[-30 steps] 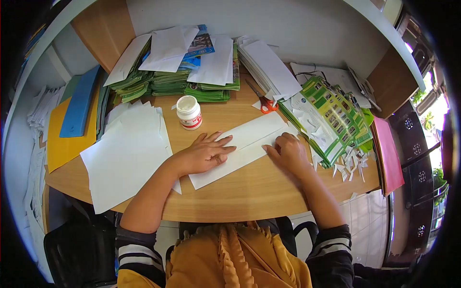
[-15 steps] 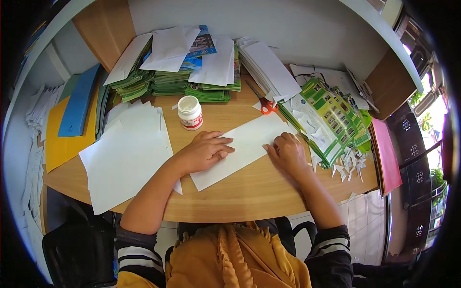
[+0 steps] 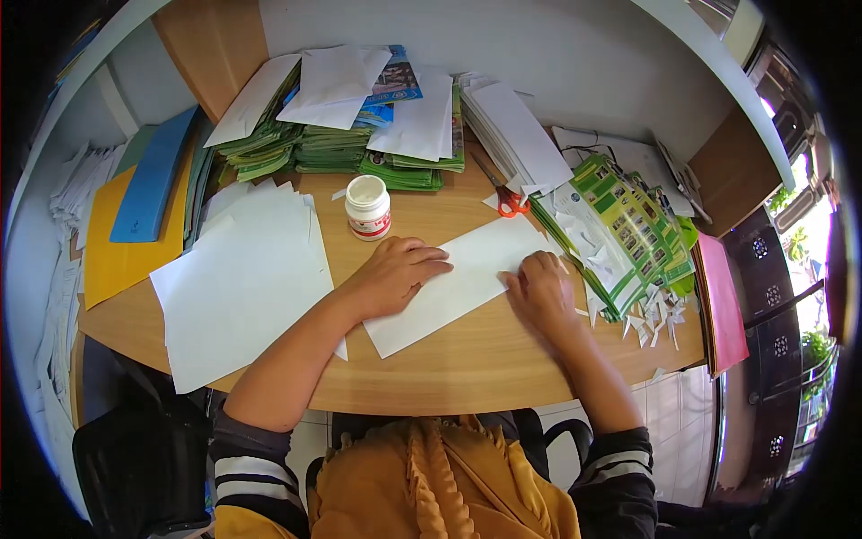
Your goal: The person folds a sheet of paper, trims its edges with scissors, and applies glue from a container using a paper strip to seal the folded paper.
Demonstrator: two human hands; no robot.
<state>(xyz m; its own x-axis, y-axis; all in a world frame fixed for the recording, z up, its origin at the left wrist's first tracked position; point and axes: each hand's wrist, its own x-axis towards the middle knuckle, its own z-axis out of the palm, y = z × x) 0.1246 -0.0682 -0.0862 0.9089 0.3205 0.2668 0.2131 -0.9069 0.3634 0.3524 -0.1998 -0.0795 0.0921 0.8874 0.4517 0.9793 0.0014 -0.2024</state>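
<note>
Across the middle of the frame, we rest our left hand, fingers outstretched, on a long white paper, our right hand curled at its right end, gripping or not we cannot tell, with an open jar above the left and orange-handled scissors at upper centre

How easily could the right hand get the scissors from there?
Yes, probably easily: the scissors lie just beyond the right hand, orange handles towards it, and only flat white paper seems to lie between.
</note>
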